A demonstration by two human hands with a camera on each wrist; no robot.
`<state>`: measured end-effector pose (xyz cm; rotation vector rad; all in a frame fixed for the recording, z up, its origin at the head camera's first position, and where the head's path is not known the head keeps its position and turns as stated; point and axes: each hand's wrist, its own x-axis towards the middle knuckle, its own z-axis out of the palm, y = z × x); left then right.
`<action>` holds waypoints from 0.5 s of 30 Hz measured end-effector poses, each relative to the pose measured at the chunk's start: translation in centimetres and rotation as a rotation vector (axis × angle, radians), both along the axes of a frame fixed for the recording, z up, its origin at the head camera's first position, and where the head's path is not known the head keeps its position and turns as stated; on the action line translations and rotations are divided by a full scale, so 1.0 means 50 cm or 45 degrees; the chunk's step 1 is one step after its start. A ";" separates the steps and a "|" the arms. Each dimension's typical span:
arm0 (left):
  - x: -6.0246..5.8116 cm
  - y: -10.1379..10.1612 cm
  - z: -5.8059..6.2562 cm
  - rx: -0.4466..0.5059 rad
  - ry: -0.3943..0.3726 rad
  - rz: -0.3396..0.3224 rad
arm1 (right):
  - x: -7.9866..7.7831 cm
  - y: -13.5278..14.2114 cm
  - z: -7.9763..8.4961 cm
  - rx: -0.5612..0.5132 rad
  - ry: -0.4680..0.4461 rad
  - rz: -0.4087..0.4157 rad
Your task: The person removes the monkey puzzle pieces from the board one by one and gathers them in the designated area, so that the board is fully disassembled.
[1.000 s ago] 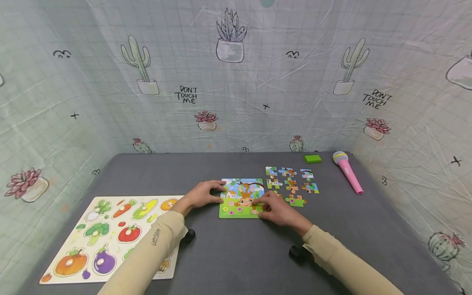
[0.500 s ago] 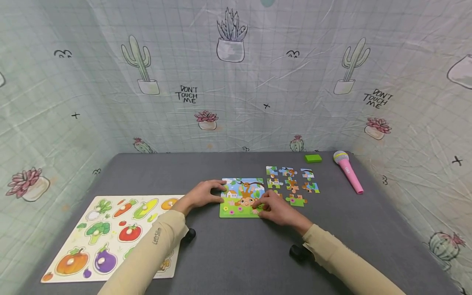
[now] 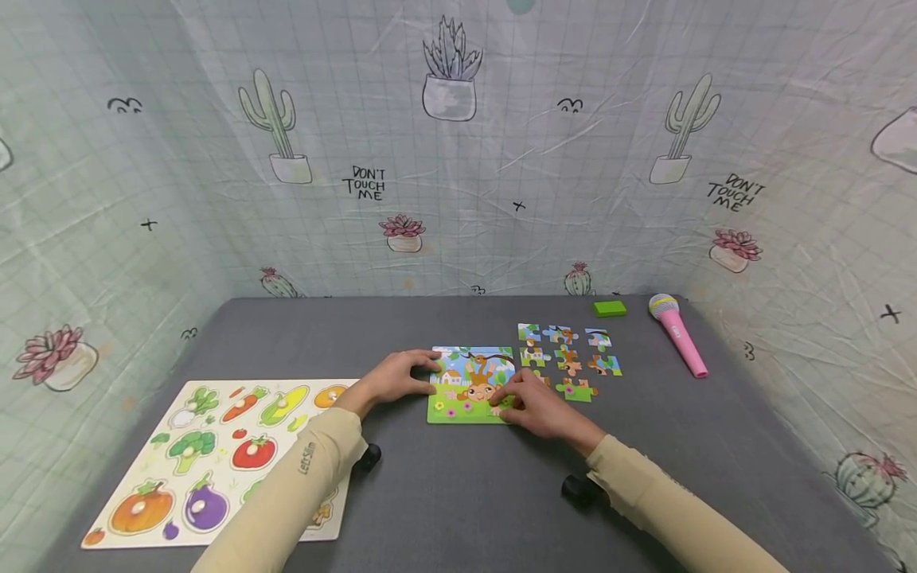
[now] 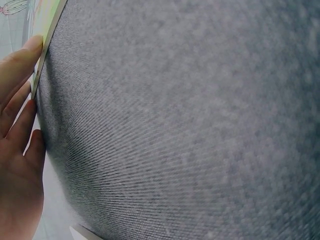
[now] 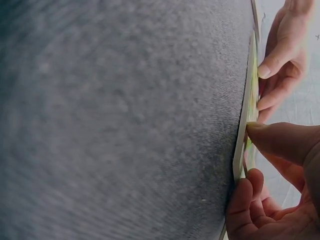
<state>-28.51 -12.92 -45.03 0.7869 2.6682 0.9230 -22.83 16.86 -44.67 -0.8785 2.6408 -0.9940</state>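
Observation:
A small jigsaw puzzle board (image 3: 458, 382) with a monkey picture lies on the grey table, mid-view. My left hand (image 3: 393, 377) rests at its left edge; in the left wrist view the thumb (image 4: 33, 44) touches the rim and the fingers extend alongside. Over the lower right corner, my right hand (image 3: 542, 404) pinches a puzzle piece (image 3: 494, 411) between thumb and fingers, which partly hide it. The right wrist view shows the right thumb (image 5: 257, 129) close to the board's rim, with a thin edge of the piece (image 5: 245, 162) below it.
Several loose puzzle pieces (image 3: 569, 362) lie right of the board, one partly behind my right hand. A green block (image 3: 610, 309) and a pink toy microphone (image 3: 680, 338) are at the back right. A vegetable peg board (image 3: 224, 471) lies left, partly under my left forearm.

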 end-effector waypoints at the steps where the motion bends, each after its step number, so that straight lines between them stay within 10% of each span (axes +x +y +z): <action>1: -0.001 0.000 0.000 -0.002 0.004 -0.001 | -0.001 -0.001 0.000 0.001 -0.002 -0.003; 15: 0.001 0.000 0.001 -0.011 0.012 -0.001 | -0.008 -0.009 0.006 0.017 -0.016 0.004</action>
